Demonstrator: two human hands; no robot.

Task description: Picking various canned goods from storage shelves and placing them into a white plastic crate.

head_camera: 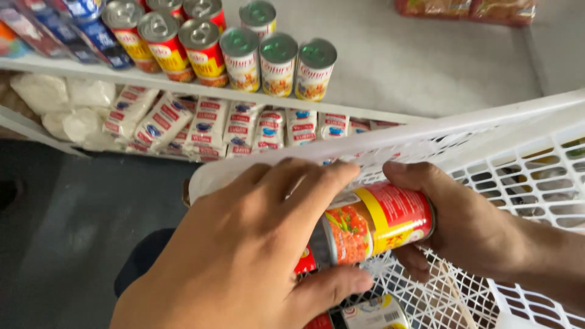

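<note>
Left hand [244, 256] filled the lower centre of frame, palm down, fingers curled over the near end of a red-and-yellow labelled tin can [372, 222]. Right hand [463, 234] came in from the right, wrapped closed round the can's far end. Can lay sideways at centre, over the white plastic lattice crate [524, 176]. Looked like the lift-out step; next move would need a clear path past the crate rim. Matching cans [244, 42] stood on the white shelf [414, 61], upper left.
</note>
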